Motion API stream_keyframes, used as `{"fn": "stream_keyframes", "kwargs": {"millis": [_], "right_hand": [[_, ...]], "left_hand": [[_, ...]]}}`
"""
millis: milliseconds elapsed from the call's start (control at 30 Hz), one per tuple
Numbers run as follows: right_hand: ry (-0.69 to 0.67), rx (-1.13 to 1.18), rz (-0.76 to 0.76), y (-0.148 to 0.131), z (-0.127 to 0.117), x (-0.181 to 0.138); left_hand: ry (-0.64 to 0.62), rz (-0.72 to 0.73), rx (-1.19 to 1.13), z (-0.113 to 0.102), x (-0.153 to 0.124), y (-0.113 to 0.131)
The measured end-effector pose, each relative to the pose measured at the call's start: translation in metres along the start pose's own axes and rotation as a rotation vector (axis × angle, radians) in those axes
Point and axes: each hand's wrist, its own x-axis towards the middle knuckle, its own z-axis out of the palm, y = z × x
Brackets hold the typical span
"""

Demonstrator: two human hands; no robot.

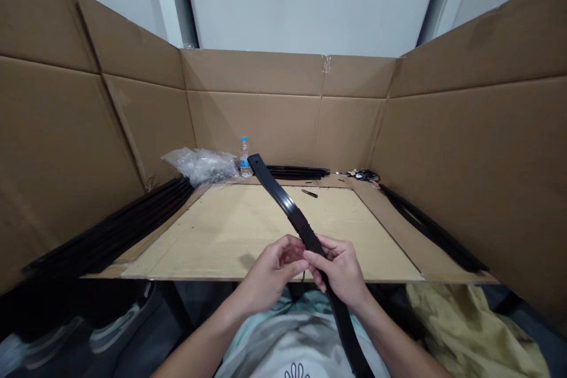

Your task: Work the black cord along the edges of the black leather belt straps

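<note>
The work in hand seems to be close fingering of the matte section (pixel 302 226) on a curved black strip (pixel 281 196), which slants from over the surface (pixel 221 236) across its near edge to the lap. The right hand (pixel 344 269) has its grip pinched on the strip, thumb on top; the left hand (pixel 271 267) curls close beside it (whether its grip holds anything, I cannot tell). The next move likely calls for a steady right pinch and small left-finger adjustments. Cardboard walls (pixel 465 159) bound the sides and back; bare board lies ahead, with a small dark tool (pixel 309 193) farther off.
</note>
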Motion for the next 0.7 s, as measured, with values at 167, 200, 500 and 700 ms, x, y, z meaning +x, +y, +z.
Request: {"fn": "stream_keyframes", "kwargs": {"millis": [167, 200, 500, 700], "right_hand": [[-0.054, 0.008, -0.005, 0.0011, 0.0031, -0.0022], [-0.049, 0.013, -0.006, 0.0009, 0.0035, -0.0022], [-0.024, 0.152, 0.083, 0.0013, 0.0024, -0.0006], [-0.159, 0.267, 0.083, 0.0044, 0.0018, -0.0014]], "left_hand": [[0.002, -0.077, -0.084, 0.0009, -0.0044, 0.0027], [-0.002, -0.09, -0.067, 0.0009, -0.0056, 0.0041], [0.179, 0.071, 0.246, 0.0049, -0.007, 0.0046], [0.318, 0.127, 0.394, 0.0019, -0.0055, 0.0013]]}}
